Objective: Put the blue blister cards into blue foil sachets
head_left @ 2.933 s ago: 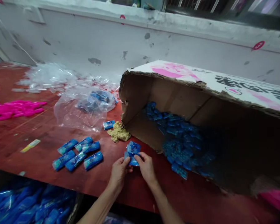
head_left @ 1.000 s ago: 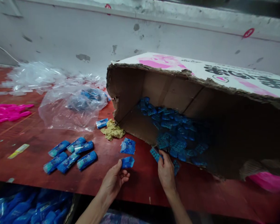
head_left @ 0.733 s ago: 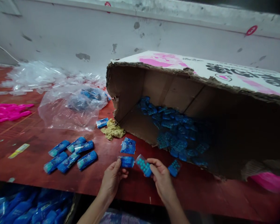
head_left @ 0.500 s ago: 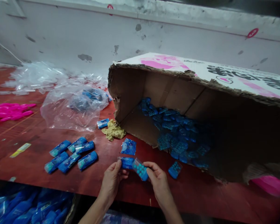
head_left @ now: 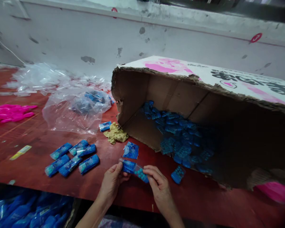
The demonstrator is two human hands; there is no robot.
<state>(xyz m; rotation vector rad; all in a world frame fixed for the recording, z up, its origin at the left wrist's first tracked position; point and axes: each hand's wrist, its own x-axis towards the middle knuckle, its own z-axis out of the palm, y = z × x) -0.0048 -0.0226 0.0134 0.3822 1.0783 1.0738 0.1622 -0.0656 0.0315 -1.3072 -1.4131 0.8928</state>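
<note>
My left hand (head_left: 112, 181) is closed on a blue printed wrapper sleeve (head_left: 128, 166), pinching its left end. In my right hand (head_left: 158, 185), between thumb and fingers, is a small clear-and-blue case of turquoise beads (head_left: 140, 174). The case lines up with the sleeve and its left end meets the sleeve's right end; how far it sits inside I cannot tell. Just beyond the hands lie flat blue wrapper sleeves (head_left: 130, 150). Another bead case (head_left: 178, 174) rests to the right of my right hand.
An open cardboard box (head_left: 130, 123) on its side holds many bead cases (head_left: 180, 133). Several wrapped cases (head_left: 70, 165) lie at left. Beyond are a yellow cloth (head_left: 116, 133), a plastic bag (head_left: 61, 110), pink pieces (head_left: 9, 113) and clear pieces (head_left: 38, 76). Blue items (head_left: 26, 210) fill a container below.
The bead case has turned and moved left, from slanting beside the sleeve to in line with its right end. My right hand's fingers now lie over the case's right end.
</note>
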